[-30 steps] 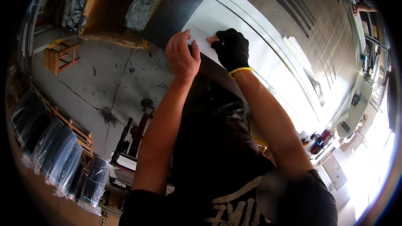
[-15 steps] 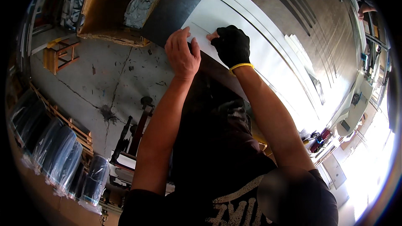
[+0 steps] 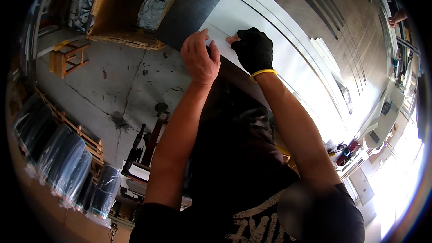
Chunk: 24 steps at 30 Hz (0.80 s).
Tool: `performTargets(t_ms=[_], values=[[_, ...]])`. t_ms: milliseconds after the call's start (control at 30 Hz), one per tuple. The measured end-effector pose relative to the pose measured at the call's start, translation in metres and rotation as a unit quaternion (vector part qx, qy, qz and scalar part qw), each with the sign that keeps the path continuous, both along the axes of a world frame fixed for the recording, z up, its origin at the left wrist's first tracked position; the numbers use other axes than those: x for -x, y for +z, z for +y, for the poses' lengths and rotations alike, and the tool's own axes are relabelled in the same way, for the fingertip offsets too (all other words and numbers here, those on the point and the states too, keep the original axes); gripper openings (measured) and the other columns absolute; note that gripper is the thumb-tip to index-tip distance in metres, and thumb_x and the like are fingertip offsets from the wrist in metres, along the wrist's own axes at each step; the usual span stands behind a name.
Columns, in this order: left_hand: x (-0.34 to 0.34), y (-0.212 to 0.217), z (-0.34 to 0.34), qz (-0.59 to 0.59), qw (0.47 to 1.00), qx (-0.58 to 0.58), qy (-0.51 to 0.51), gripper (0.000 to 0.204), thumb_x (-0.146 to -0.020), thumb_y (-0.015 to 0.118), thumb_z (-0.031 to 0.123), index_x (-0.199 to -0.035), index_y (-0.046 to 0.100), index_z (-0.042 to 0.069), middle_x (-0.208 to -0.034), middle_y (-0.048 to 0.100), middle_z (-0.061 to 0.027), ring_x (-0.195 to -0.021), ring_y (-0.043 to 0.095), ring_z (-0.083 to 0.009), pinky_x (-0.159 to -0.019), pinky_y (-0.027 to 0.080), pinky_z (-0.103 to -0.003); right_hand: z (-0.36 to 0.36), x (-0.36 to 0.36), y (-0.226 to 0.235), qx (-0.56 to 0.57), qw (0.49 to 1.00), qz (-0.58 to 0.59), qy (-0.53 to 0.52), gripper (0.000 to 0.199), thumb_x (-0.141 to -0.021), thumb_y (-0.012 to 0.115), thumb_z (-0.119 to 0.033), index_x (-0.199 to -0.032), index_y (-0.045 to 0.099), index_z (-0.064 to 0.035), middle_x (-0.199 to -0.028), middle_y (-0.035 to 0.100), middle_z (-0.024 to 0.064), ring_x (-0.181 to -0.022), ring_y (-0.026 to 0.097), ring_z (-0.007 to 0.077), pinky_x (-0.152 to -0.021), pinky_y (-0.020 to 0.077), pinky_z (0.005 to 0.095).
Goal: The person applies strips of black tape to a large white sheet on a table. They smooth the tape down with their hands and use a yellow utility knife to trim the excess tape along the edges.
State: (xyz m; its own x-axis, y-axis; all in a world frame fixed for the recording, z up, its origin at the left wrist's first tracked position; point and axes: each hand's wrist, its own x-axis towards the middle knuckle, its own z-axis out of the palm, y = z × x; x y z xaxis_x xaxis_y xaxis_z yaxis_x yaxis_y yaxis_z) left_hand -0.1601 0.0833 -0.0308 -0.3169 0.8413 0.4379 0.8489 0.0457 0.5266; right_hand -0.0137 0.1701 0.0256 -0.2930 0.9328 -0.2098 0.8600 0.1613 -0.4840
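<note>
Working at the near edge of a white sheet (image 3: pixel 288 63), we bend over the dark surface (image 3: pixel 189 13) where it lies flat, in front of our body. Our bare left hand (image 3: pixel 201 58) is loosely open, thumb apart, its fingertips at the sheet's left end; it grips nothing we can see, and we cannot tell whether it touches. Our right hand (image 3: pixel 253 49), in a black glove with a yellow cuff, is curled low over the sheet, a bare fingertip showing; we cannot tell whether it pinches anything or simply presses. A thin line on the sheet runs toward that fingertip.

Doing this well, in our judgement, calls for light, even pressure from the gloved hand, with the sheet kept flat so it neither creases nor slides. The ungloved hand would best stay shy of the rim, which may be sharp. We should also leave room beside the long dark strips (image 3: pixel 313 8) beyond the sheet.

As for writing, pale lettering (image 3: pixel 256 227) crosses our dark shirt (image 3: pixel 216 198), cut off by the frame. On the sheet, the strips and the cardboard box (image 3: pixel 121 39) at upper left, we make out no label or brand.
</note>
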Motion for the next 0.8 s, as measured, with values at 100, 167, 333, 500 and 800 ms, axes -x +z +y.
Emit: performTargets(t_ms=[100, 167, 333, 500, 800], values=[[-0.0003, -0.0012, 0.0004, 0.015, 1.0, 0.002, 0.004, 0.033, -0.104, 0.064, 0.02, -0.133, 0.063, 0.005, -0.115, 0.067, -0.0096, -0.117, 0.064, -0.0331, -0.101, 0.05, -0.05, -0.0003, 0.0008, 0.0013, 0.001, 1.0, -0.001, -0.002, 0.025, -0.086, 0.079, -0.039, -0.084, 0.081, -0.0139, -0.09, 0.075, 0.0126, -0.089, 0.072, 0.0346, -0.077, 0.0551, 0.0472], [-0.0005, -0.0019, 0.0013, 0.033, 0.999, -0.001, 0.006, 0.034, -0.104, 0.062, 0.021, -0.134, 0.063, 0.005, -0.118, 0.066, -0.0106, -0.118, 0.063, -0.0331, -0.101, 0.049, -0.049, -0.0002, 0.0001, -0.0009, -0.003, 1.0, 0.0, -0.002, 0.026, -0.085, 0.079, -0.039, -0.083, 0.081, -0.0138, -0.089, 0.075, 0.0127, -0.089, 0.072, 0.0348, -0.077, 0.0549, 0.0476], [-0.0026, 0.0024, 0.0013, 0.043, 0.999, 0.009, 0.016, 0.036, -0.104, 0.062, 0.02, -0.138, 0.063, 0.007, -0.124, 0.063, -0.0122, -0.119, 0.061, -0.0336, -0.101, 0.049, -0.049, -0.0007, 0.0009, -0.0006, -0.008, 1.0, -0.004, 0.005, 0.026, -0.085, 0.079, -0.039, -0.082, 0.08, -0.0138, -0.088, 0.074, 0.0128, -0.087, 0.072, 0.0352, -0.076, 0.0541, 0.0485], [-0.0026, 0.003, 0.0013, 0.046, 0.999, 0.009, 0.017, 0.039, -0.102, 0.063, 0.018, -0.14, 0.063, 0.007, -0.124, 0.063, -0.0115, -0.119, 0.06, -0.0333, -0.1, 0.049, -0.049, -0.0014, 0.0007, -0.0014, -0.013, 1.0, 0.005, -0.001, 0.025, -0.085, 0.079, -0.039, -0.082, 0.081, -0.0145, -0.088, 0.075, 0.0126, -0.087, 0.072, 0.035, -0.076, 0.0541, 0.0482], [-0.0016, 0.0033, 0.0007, 0.055, 0.998, 0.025, 0.002, 0.041, -0.101, 0.065, 0.016, -0.142, 0.067, 0.012, -0.125, 0.063, -0.0092, -0.121, 0.06, -0.0311, -0.102, 0.048, -0.048, -0.0003, 0.0009, 0.0026, -0.002, 1.0, -0.029, 0.012, 0.03, -0.09, 0.077, -0.043, -0.088, 0.081, -0.0132, -0.092, 0.076, 0.0123, -0.09, 0.074, 0.0332, -0.079, 0.0561, 0.0442]])
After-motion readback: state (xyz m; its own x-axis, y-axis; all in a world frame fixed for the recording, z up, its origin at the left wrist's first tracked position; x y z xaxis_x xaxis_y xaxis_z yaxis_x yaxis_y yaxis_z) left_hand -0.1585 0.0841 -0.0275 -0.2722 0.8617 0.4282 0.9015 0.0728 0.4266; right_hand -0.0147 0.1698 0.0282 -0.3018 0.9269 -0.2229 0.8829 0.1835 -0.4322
